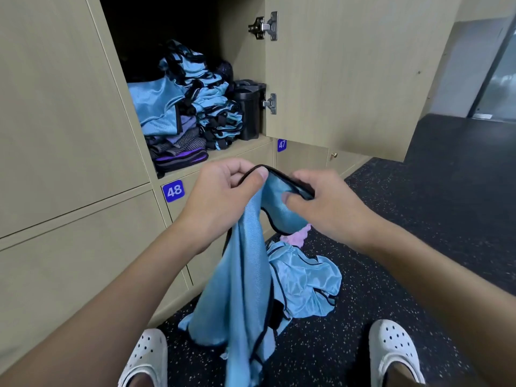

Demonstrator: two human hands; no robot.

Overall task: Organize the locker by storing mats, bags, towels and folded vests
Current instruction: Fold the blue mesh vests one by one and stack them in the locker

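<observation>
A light blue vest (245, 275) with black trim hangs down in front of me, unfolded. My left hand (223, 191) pinches its black edge at the top, and my right hand (324, 202) grips the same edge a little to the right. Behind them the open locker (240, 148) holds a tall stack of folded blue vests (206, 99), a larger blue cloth (156, 107), and dark purple folded items (178, 155) underneath. More loose blue vests (304, 283) lie crumpled on the floor below my hands, with a pink cloth (297, 237) beside them.
A black container (250, 110) stands at the locker's right side. The locker door (349, 71) hangs open to the right. Closed lockers numbered 48 (173, 190) and 47 (281, 144) sit below. My white clogs (391, 350) stand on dark speckled floor.
</observation>
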